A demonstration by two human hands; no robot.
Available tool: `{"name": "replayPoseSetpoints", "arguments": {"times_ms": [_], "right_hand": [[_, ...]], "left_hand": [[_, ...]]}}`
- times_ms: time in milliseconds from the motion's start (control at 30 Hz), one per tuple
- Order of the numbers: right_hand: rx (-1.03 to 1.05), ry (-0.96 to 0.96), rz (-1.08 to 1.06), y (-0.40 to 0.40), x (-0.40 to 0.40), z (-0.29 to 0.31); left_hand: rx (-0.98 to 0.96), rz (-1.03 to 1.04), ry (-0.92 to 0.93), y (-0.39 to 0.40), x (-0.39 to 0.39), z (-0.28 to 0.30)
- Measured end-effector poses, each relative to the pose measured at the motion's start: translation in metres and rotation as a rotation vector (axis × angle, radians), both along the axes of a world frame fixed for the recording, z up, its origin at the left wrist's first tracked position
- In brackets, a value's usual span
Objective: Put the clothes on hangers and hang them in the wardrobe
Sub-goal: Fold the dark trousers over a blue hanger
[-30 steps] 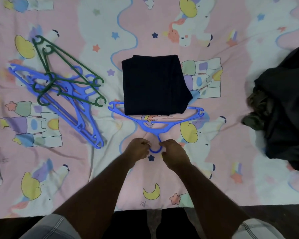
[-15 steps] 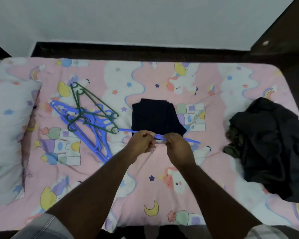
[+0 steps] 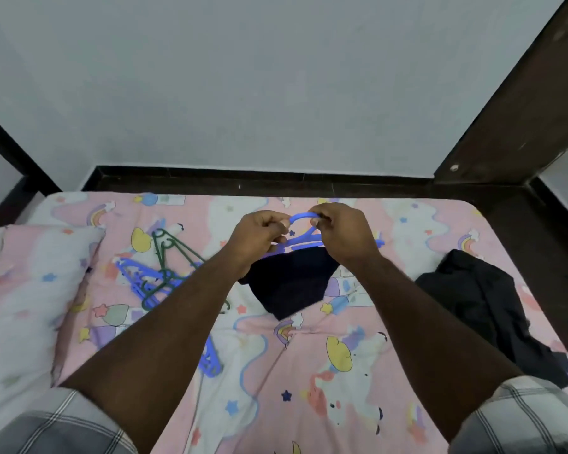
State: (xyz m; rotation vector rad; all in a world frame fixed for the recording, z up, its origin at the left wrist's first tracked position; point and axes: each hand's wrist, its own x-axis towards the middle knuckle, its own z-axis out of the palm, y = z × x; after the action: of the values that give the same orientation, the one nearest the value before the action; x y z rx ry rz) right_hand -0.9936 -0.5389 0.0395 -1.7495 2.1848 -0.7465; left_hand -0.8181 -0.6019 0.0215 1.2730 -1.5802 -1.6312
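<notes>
Both hands, left hand [image 3: 265, 231] and right hand [image 3: 341, 231], pinch the blue plastic hanger [image 3: 304, 228] by its hook. The hook points to 12 o'clock, and the folded dark navy garment [image 3: 289, 283] hangs toward 6.

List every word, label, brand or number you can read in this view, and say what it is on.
None. No readable text shows on the blue hanger, the dark garment, the spare hangers, the dark clothes pile or the bedsheet, which bears only cartoon pictures.

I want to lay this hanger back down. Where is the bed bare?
Bare sheet lies between the forearms, and beyond the hands toward the wall. Crowded: the hanger pile on the left, dark clothes heap on the right.
</notes>
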Motion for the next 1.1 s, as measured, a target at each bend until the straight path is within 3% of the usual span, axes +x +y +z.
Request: {"name": "replayPoseSetpoints", "arguments": {"times_ms": [467,733,1000,1100], "right_hand": [[-0.121,-0.073,0.003,-0.008,-0.011,0.081],[-0.297,-0.115,0.069,-0.011,-0.037,0.154],[-0.498,-0.122,0.074,-0.020,-0.071,0.249],[-0.539,-0.206,0.062,-0.019,-0.088,0.285]], "left_hand": [[-0.211,-0.028,0.041,0.001,-0.003,0.060],[-0.388,0.218,0.160,0.012,-0.009,0.110],[-0.131,0.448,0.529,0.034,0.025,0.125],[-0.070,0.492,0.555,0.047,0.033,0.121]]}}
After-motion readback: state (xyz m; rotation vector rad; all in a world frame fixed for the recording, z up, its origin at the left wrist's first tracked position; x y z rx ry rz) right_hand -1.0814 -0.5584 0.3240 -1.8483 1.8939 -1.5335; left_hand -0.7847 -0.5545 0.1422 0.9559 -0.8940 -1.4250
